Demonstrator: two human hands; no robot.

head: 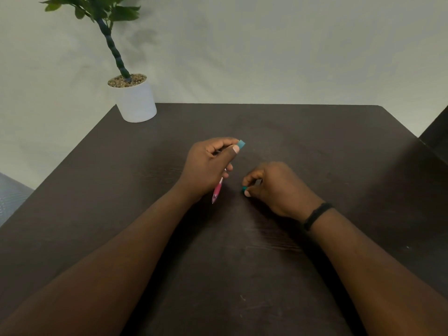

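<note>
My left hand [208,166] grips a pen [217,191] over the dark table [339,151]. The pen's pink translucent lower part and tip stick out below the hand, and a teal end [241,143] shows above the thumb. To its right, my right hand [274,185] rests on the table with its fingers curled, pinching a small teal piece [244,189] between thumb and fingertips. Most of that piece is hidden by the fingers. A black band [316,215] circles the right wrist.
A white pot [137,103] holding an artificial plant stands at the table's far left corner, against a pale wall. A grey surface [9,200] shows beyond the table's left edge. A dark object [436,134] stands past the right edge.
</note>
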